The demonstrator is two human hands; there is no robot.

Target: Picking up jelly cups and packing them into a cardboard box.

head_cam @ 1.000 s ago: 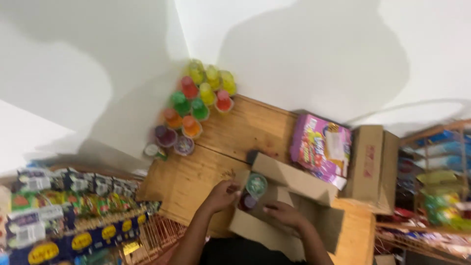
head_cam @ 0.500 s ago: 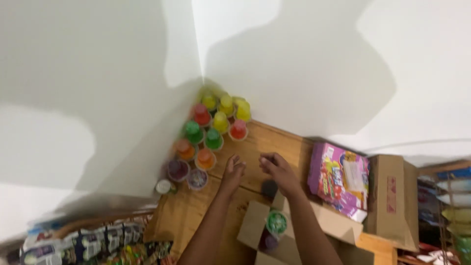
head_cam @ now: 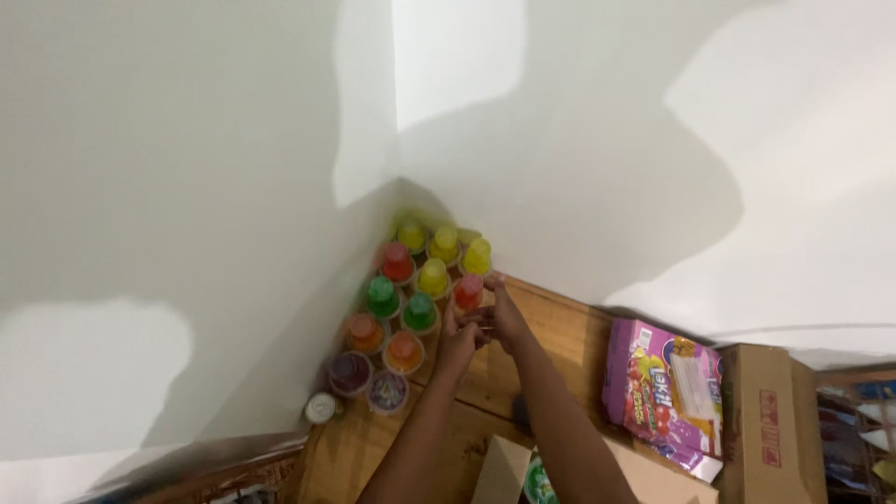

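Observation:
A cluster of small jelly cups stands in the corner of a wooden shelf (head_cam: 560, 329), in yellow (head_cam: 433, 276), red (head_cam: 469, 291), green (head_cam: 419, 311), orange (head_cam: 403, 349) and purple (head_cam: 351, 370). Both my arms reach up from below to the cluster's right edge. The fingertips of my right hand (head_cam: 504, 315) are at the red cup. My left hand (head_cam: 457, 342) is curled just below it, beside the green cup and touching the right hand. Whether either hand grips anything is hidden by the fingers.
White walls meet right behind the cups. An open cardboard box (head_cam: 502, 465) with a green-lidded cup (head_cam: 538, 482) inside sits at the bottom. A purple snack bag (head_cam: 665, 392) and a brown carton (head_cam: 771, 422) lie to the right. A white-lidded cup (head_cam: 320, 407) stands at the shelf's left edge.
Both hands have left the cardboard box and moved up across the shelf to the jelly cups in the corner. The view has tilted up towards the wall.

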